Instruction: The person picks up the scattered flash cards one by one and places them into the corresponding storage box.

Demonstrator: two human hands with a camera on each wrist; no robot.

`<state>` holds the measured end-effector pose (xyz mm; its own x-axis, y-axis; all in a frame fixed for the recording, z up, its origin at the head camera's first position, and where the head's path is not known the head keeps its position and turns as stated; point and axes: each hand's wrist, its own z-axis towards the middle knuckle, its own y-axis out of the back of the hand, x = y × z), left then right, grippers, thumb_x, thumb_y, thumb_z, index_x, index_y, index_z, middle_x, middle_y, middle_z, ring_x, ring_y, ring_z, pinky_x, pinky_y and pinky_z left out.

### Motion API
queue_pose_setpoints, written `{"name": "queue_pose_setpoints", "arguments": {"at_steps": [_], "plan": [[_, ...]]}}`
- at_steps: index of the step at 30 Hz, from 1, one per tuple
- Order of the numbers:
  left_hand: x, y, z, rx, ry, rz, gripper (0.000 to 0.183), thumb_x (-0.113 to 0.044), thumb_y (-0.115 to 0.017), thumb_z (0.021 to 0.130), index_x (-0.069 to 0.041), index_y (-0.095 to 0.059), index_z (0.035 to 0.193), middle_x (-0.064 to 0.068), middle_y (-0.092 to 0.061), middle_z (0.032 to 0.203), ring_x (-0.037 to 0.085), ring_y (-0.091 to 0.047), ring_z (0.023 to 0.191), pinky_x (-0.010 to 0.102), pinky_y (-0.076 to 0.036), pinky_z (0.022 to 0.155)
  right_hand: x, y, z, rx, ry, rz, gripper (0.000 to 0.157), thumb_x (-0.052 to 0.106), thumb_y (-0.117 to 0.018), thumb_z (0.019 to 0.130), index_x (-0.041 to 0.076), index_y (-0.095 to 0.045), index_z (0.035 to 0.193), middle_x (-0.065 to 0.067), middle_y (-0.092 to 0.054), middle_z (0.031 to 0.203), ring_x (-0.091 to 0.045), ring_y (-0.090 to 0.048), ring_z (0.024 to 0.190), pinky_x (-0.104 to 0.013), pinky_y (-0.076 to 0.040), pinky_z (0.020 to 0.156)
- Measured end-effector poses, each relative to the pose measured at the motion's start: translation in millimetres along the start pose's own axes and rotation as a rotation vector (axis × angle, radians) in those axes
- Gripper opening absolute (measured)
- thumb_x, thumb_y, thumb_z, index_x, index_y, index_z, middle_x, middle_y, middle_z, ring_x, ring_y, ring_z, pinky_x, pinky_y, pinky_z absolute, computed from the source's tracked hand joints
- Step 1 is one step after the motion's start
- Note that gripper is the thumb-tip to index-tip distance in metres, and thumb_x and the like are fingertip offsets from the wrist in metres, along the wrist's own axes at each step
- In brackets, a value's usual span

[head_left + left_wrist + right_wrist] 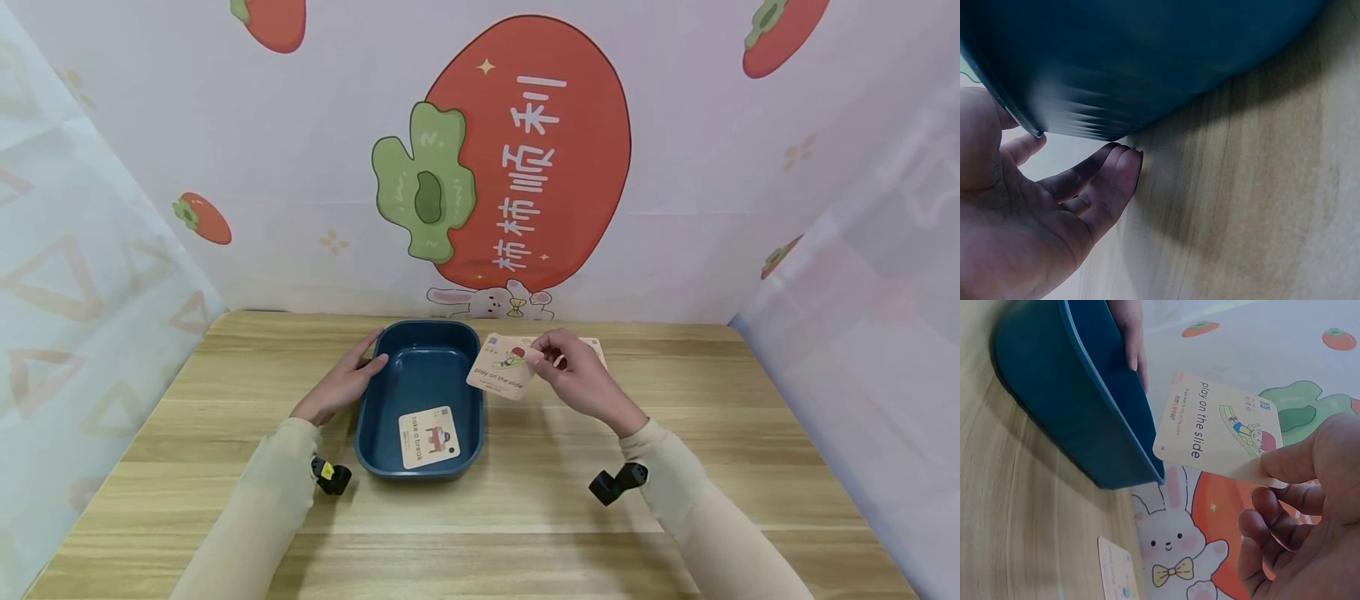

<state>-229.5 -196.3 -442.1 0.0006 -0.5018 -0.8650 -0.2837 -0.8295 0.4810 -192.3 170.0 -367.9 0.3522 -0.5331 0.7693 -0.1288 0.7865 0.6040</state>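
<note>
My right hand (577, 375) pinches a flash card (501, 371) reading "play on the slide" between thumb and index finger. The card is raised at the right rim of a dark blue plastic bin (405, 383); the right wrist view shows its printed side, with a picture of a child on a slide. At the bin's far left corner, my left hand (345, 383) holds the rim, thumb over the edge and fingers along the outside. Inside the bin, near its front, lies a "take a break" card (429, 437).
Another card (596, 346) lies on the wooden table (675, 400), partly hidden behind my right hand. A printed cloth backdrop (300, 150) stands along the table's back edge, with more cloth at both sides.
</note>
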Motion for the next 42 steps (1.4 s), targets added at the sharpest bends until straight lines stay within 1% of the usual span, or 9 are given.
{"name": "queue_pose_setpoints", "arguments": {"at_steps": [7, 12, 16, 21, 26, 35, 42], "plan": [[1.4, -0.4, 0.0, -0.002, -0.006, 0.007, 0.065, -0.037, -0.039, 0.111, -0.017, -0.009, 0.165, 0.026, -0.019, 0.164, 0.05, -0.034, 0.142, 0.064, -0.034, 0.111, 5.1, -8.1, -0.2, 0.02, -0.008, 0.016, 0.01, 0.01, -0.065, 0.1, 0.002, -0.064, 0.106, -0.009, -0.057, 0.097, -0.025, -0.052, 0.087, -0.037, -0.047, 0.075], [1.5, -0.8, -0.3, -0.004, -0.004, 0.011, 0.065, -0.037, -0.039, 0.111, -0.016, -0.01, 0.165, 0.025, -0.017, 0.165, 0.05, -0.034, 0.142, 0.064, -0.034, 0.111, 7.9, -14.0, 0.6, 0.033, 0.021, 0.018, 0.009, 0.01, -0.065, 0.1, 0.002, -0.064, 0.104, -0.008, -0.054, 0.095, -0.024, -0.051, 0.087, -0.037, -0.046, 0.076], [1.8, -0.8, -0.9, -0.004, -0.001, 0.012, 0.065, -0.038, -0.039, 0.111, -0.017, -0.009, 0.165, 0.025, -0.018, 0.165, 0.05, -0.034, 0.142, 0.064, -0.033, 0.111, 12.0, -18.2, 2.6, 0.04, 0.044, 0.026, 0.009, 0.011, -0.066, 0.1, 0.002, -0.065, 0.102, -0.008, -0.054, 0.094, -0.024, -0.051, 0.087, -0.039, -0.048, 0.076], [1.9, -0.4, -1.3, 0.001, 0.002, 0.009, 0.066, -0.039, -0.039, 0.111, -0.019, -0.009, 0.165, 0.026, -0.019, 0.164, 0.05, -0.033, 0.143, 0.065, -0.032, 0.111, 17.5, -23.9, 5.2, 0.062, 0.055, 0.027, 0.009, 0.012, -0.065, 0.1, 0.003, -0.067, 0.102, -0.007, -0.055, 0.093, -0.024, -0.05, 0.089, -0.036, -0.047, 0.075], [1.0, -0.2, -0.6, -0.001, 0.0, 0.001, 0.066, -0.038, -0.04, 0.111, -0.018, -0.009, 0.165, 0.026, -0.019, 0.164, 0.051, -0.032, 0.143, 0.065, -0.032, 0.111, 21.2, -30.5, 7.8, 0.073, 0.067, 0.044, 0.007, 0.011, -0.065, 0.1, 0.004, -0.067, 0.101, -0.008, -0.055, 0.093, -0.024, -0.05, 0.089, -0.037, -0.047, 0.075], [0.1, -0.5, -0.1, -0.005, 0.003, 0.007, 0.066, -0.037, -0.04, 0.111, -0.017, -0.009, 0.165, 0.023, -0.013, 0.167, 0.052, -0.028, 0.145, 0.066, -0.03, 0.111, 24.5, -41.7, 9.8, 0.088, 0.044, 0.03, 0.008, 0.014, -0.065, 0.101, 0.006, -0.066, 0.103, -0.006, -0.056, 0.094, -0.023, -0.052, 0.09, -0.035, -0.049, 0.075], [1.2, -0.1, 1.5, -0.008, -0.002, 0.008, 0.065, -0.037, -0.04, 0.111, -0.017, -0.009, 0.165, 0.022, -0.012, 0.167, 0.051, -0.028, 0.145, 0.066, -0.03, 0.112, 22.4, -48.8, 10.4, 0.114, 0.03, 0.021, 0.009, 0.014, -0.064, 0.101, 0.006, -0.067, 0.104, -0.004, -0.055, 0.094, -0.022, -0.052, 0.089, -0.034, -0.049, 0.074]]}}
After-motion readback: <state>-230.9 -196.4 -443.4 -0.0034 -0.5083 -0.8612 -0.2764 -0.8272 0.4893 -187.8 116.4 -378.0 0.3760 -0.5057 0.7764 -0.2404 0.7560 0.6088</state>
